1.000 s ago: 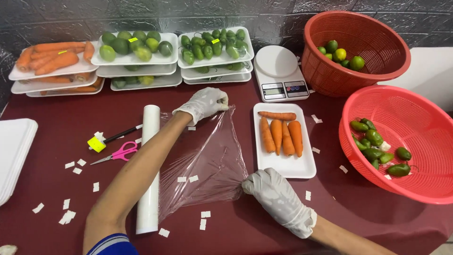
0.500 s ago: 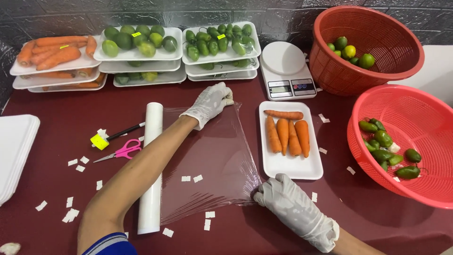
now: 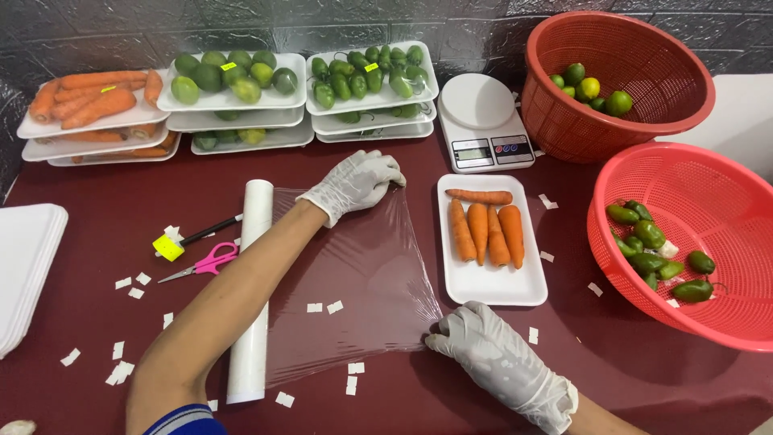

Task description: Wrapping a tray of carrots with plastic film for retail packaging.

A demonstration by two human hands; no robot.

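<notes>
My left hand (image 3: 354, 182) and right hand (image 3: 491, 354) pinch the plastic wrap's (image 3: 354, 274) two right corners, sheet stretched rightward from the roll (image 3: 253, 290), carrot tray (image 3: 488, 282) just beyond.

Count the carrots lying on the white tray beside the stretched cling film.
4 on the white tray: one carrot crosswise at the far end, and three side by side below it, left, middle, right. None looks hidden.
</notes>
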